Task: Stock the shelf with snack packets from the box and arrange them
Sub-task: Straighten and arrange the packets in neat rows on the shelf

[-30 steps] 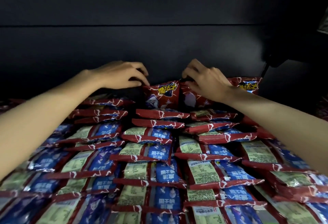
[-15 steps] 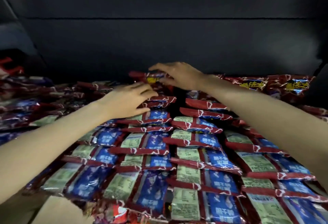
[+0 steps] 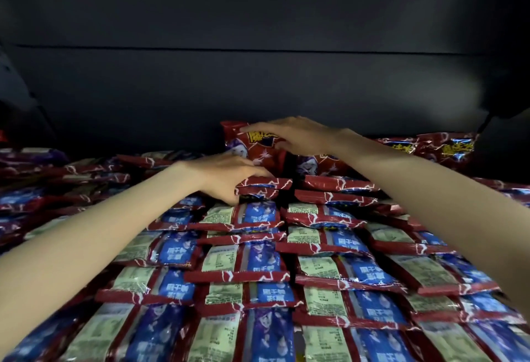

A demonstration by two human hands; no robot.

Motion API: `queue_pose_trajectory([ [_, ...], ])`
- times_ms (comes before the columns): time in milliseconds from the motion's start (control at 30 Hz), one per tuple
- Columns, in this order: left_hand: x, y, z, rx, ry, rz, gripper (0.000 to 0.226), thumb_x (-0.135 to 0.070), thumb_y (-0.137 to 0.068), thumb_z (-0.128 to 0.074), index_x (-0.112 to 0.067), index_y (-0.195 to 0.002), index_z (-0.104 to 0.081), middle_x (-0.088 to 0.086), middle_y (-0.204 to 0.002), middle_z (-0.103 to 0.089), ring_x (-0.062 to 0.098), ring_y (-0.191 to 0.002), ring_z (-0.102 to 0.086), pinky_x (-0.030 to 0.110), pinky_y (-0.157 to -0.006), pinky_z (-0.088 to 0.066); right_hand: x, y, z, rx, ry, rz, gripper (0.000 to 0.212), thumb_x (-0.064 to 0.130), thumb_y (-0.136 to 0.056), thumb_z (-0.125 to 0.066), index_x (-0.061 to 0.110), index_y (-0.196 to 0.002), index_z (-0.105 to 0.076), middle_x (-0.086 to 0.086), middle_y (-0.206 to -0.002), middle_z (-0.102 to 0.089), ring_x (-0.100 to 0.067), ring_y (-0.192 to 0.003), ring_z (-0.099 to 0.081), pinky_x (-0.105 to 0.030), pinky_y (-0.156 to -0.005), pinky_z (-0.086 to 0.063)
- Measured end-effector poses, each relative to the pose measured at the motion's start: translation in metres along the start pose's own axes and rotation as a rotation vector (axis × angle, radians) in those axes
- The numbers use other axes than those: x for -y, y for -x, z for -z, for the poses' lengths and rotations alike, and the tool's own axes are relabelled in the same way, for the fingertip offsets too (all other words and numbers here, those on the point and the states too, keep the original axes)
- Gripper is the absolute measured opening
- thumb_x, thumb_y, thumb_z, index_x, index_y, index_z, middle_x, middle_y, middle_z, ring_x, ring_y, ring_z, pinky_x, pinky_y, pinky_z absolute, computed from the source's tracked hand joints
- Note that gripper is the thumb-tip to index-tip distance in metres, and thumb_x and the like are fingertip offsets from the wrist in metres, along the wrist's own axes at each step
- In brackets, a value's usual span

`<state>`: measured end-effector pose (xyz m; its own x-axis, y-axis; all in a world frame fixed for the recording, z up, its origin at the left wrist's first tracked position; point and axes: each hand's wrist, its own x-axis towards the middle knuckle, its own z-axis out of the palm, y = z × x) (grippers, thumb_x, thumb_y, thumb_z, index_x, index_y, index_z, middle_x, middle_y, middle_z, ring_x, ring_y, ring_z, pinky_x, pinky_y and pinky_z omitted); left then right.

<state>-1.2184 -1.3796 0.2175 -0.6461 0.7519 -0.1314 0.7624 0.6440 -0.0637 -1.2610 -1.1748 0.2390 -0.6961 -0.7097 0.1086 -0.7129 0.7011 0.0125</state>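
Change since half a second ago: the upright packet (image 3: pixel 252 143) at the back now stands with its red face toward the camera, where it lay flatter and was partly hidden under the right hand; the left hand has slid forward to the packet edges just below it.
Right hand (image 3: pixel 298 136): lies over the top edge of the upright packet, fingers long and nearly straight, pointing left; its grip is loose, a flat press and no pinch.
Left hand (image 3: pixel 226 174): fingers reach right onto the red seam of the flat packets (image 3: pixel 262 182) in front of the upright one, thumb tucked under at the stack's edge; whether that grip closes on a packet I cannot tell.
Upright packet: long axis runs left to right, top edge up, at the rear of the middle column, touching the upright row (image 3: pixel 430 146) on its right.
Flat packets: overlapping columns running toward the camera, backs up, long axes left to right.
Edges and room: the dark back wall (image 3: pixel 258 83) rises close behind the upright packets; left of the upright packet the rear row is low, with open dark space above it.
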Motion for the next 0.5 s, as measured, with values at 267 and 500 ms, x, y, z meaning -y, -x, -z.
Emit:
queue_pose_trajectory([
  [267, -0.008, 0.007, 0.003, 0.027, 0.025, -0.006, 0.064, -0.033, -0.083, -0.060, -0.049, -0.136, -0.028, -0.010, -0.136, -0.048, 0.011, -0.118, -0.050, 0.031, -0.092, -0.046, -0.004, -0.009, -0.014, 0.191, 0.123, 0.010, 0.074, 0.004, -0.092, -0.050, 0.046, -0.144, -0.020, -0.001, -0.136, -0.049, -0.020, -0.111, -0.051, -0.037, -0.083, -0.050],
  [500, -0.007, 0.011, -0.001, -0.004, 0.008, 0.052, 0.066, -0.031, -0.089, -0.058, -0.041, -0.144, -0.024, -0.012, -0.147, -0.033, 0.010, -0.127, -0.040, 0.023, -0.096, -0.034, -0.026, -0.001, 0.002, -0.197, 0.584, 0.201, 0.042, 0.015, -0.085, -0.065, 0.029, -0.124, -0.061, -0.004, -0.118, -0.057, -0.026, -0.103, -0.052, -0.036, -0.082, -0.041],
])
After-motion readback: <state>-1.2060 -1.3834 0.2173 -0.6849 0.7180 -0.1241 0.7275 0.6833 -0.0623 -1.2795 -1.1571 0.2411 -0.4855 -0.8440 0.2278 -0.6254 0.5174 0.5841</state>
